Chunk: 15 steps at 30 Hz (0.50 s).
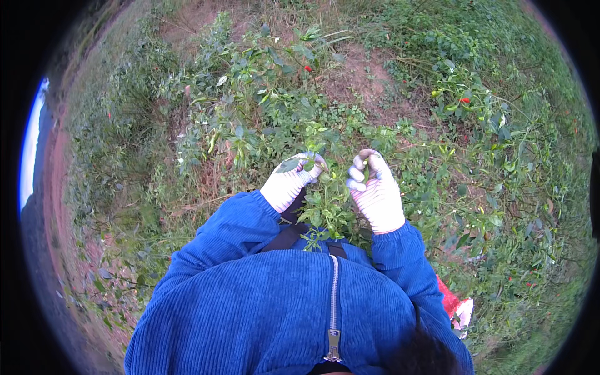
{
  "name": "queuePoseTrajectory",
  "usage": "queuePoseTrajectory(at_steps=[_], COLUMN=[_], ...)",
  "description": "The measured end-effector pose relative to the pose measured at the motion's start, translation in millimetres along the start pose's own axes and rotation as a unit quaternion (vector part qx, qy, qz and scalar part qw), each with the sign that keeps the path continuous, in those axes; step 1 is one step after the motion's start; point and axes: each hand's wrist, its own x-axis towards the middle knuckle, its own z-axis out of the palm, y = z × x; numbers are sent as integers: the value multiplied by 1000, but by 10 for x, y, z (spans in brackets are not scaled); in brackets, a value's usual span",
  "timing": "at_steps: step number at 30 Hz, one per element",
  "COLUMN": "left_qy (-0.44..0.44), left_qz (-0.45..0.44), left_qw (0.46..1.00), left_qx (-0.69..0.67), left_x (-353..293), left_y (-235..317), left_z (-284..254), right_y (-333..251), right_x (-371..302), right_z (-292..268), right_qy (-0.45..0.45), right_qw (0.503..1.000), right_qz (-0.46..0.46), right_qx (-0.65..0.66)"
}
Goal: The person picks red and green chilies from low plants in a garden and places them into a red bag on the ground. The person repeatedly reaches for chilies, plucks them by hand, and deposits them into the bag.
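Note:
Both my hands wear white gloves with thin stripes and grey, dirt-stained fingertips. My left hand (291, 180) is closed on a leafy sprig of a pepper plant (326, 209), whose stems and leaves hang between my hands in front of my jacket. A broad dark leaf (287, 165) lies over the back of its fingers. On the other side of the sprig, my right hand (377, 192) is raised with its fingers curled toward the thumb. Some green shows between those fingers, too small to name surely.
More pepper plants stand all around, with a red pepper (308, 68) ahead and another red pepper (464, 100) at the far right. Bare reddish soil (362, 78) shows between rows. A red and white sack (461, 311) lies by my right side.

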Motion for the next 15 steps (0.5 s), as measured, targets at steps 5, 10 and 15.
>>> queuePoseTrajectory(at_steps=[5,10,15], left_qy=[58,65,115], left_qz=[13,32,36], left_qw=[994,973,933], left_qx=[-87,-221,-338], left_x=[-107,-122,-127], left_y=[109,64,108], left_z=[-7,-83,-82], right_y=[-283,-250,-183], right_x=[-189,-290,-339], right_z=[148,124,125], right_qy=[25,75,90], right_qw=[994,964,911], right_qz=[-74,-59,12], right_qx=[-78,-250,-404])
